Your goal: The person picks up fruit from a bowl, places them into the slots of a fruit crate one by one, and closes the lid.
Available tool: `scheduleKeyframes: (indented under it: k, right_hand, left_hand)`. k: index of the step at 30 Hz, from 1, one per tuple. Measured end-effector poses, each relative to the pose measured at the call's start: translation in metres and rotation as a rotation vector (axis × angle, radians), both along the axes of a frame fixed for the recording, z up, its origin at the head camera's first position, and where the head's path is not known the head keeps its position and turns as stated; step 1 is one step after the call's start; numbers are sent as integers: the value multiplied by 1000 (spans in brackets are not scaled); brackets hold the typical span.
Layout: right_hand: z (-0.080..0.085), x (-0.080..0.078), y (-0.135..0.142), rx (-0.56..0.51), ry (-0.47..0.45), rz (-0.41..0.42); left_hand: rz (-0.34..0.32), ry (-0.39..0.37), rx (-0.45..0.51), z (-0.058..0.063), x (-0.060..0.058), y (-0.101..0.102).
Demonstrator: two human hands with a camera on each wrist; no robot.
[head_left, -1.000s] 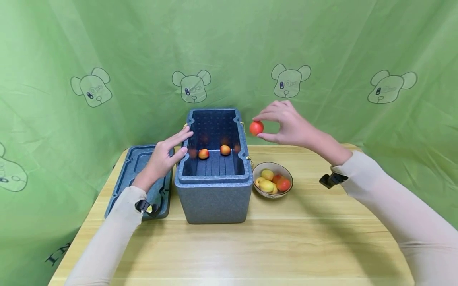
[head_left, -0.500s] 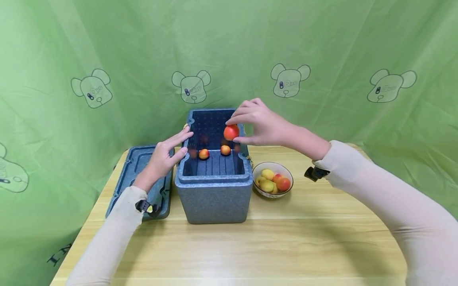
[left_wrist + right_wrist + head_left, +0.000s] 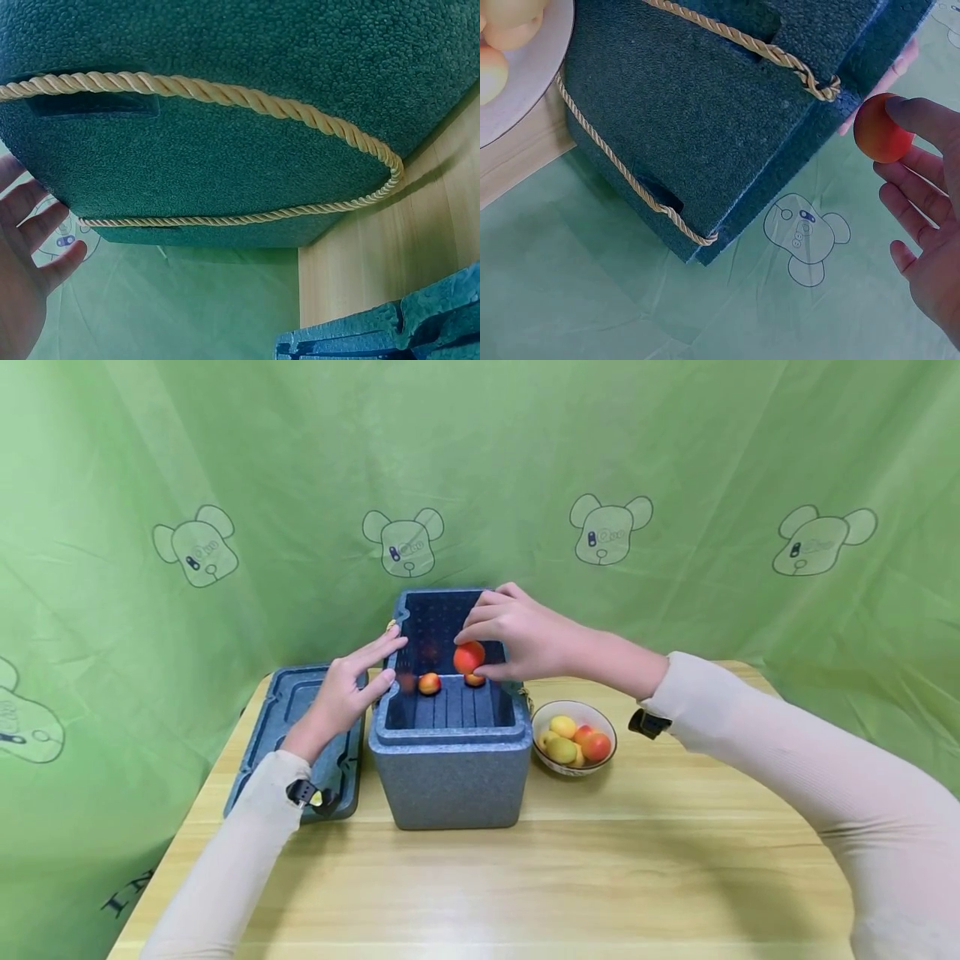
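My right hand [image 3: 525, 639] pinches a round red-orange fruit [image 3: 468, 657] between thumb and fingers, over the mouth of a dark grey foam box [image 3: 450, 785]. In the right wrist view the same fruit [image 3: 883, 129] shows at the fingertips beside the box rim. Two orange-red fruits lie on the box floor: one in plain sight [image 3: 429, 684], the other [image 3: 474, 680] partly covered by the held fruit and thumb. My left hand [image 3: 348, 685] rests with fairly straight fingers at the box's left rim. Its fingers reach the box edge in the left wrist view.
A bowl [image 3: 540, 760] of yellow and red fruits stands right of the box. The box lid [image 3: 281, 718] lies flat on the wooden table [image 3: 600, 877] at left. Twisted rope [image 3: 300, 112] hangs along the box side. A green printed curtain [image 3: 495, 460] hangs behind.
My right hand has carried the red-orange fruit leftward from above the bowl side, then lower over the box opening. The left hand has stayed at the rim.
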State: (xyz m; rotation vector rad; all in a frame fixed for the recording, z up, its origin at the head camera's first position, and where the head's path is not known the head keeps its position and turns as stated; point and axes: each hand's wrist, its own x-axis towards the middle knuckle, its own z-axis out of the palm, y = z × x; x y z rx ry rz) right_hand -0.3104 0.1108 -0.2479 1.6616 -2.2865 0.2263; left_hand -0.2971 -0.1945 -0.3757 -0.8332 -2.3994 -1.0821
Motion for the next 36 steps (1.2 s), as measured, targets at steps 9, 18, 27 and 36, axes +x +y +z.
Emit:
scheduleKeyframes:
  k: [9,18,27,36]
  right_hand:
    - [-5,0,-1,-7,26,8]
    - [-3,-1,4,-22,39,-15]
    - [-5,-2,13,-41,23,-38]
    - [-7,-4,25,-82,-3,-65]
  left_hand:
    - [4,-2,-2,0,2,1]
    - [5,10,4,1,1,1]
    - [-4,17,4,-2,0,2]
    - [0,33,7,-1,0,1]
